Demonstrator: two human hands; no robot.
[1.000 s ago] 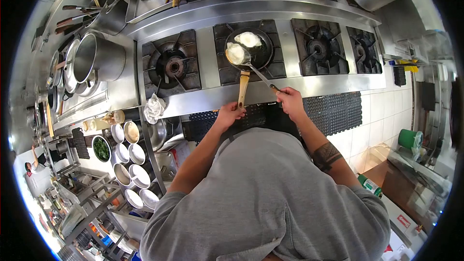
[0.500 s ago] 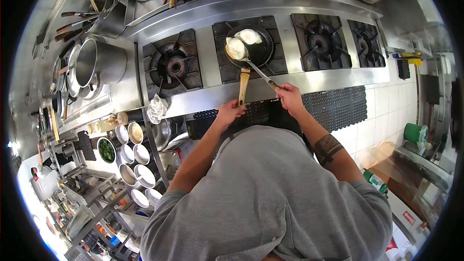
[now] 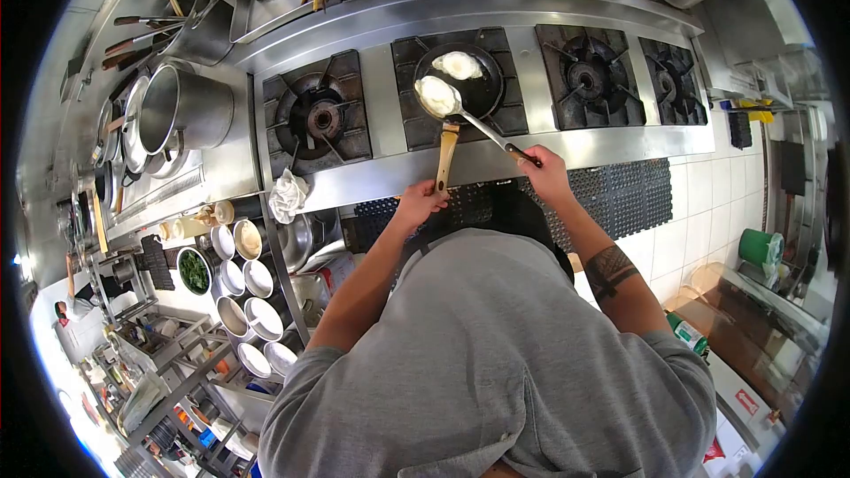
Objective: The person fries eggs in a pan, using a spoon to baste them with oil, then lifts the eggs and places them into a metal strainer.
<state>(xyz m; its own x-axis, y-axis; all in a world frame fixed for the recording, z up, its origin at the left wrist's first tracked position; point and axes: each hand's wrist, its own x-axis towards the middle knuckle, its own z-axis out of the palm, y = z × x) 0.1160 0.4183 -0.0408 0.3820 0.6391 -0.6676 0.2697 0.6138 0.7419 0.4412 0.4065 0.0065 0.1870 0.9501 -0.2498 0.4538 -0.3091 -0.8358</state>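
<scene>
A dark frying pan [image 3: 482,97] rests on the second burner from the left. My left hand [image 3: 420,205] grips the end of its wooden handle [image 3: 447,158]. In my right hand [image 3: 546,173] is the black-ended handle of a metal spatula [image 3: 482,128], its head at the pan's left side. One white fried egg [image 3: 437,96] lies on the spatula head, near the pan's left rim. Another egg [image 3: 457,65] lies toward the back of the pan.
Bare burners flank the pan, one at left [image 3: 320,115] and two at right [image 3: 591,77]. A crumpled white cloth [image 3: 288,196] hangs at the stove's front-left edge. Large pots [image 3: 199,111] and several white containers [image 3: 258,280] stand at left. A person [image 3: 78,305] appears far left.
My right hand has moved right and slightly up, drawing the spatula with it. The left egg now sits on the spatula head, more apart from the other egg. My left hand has hardly moved.
</scene>
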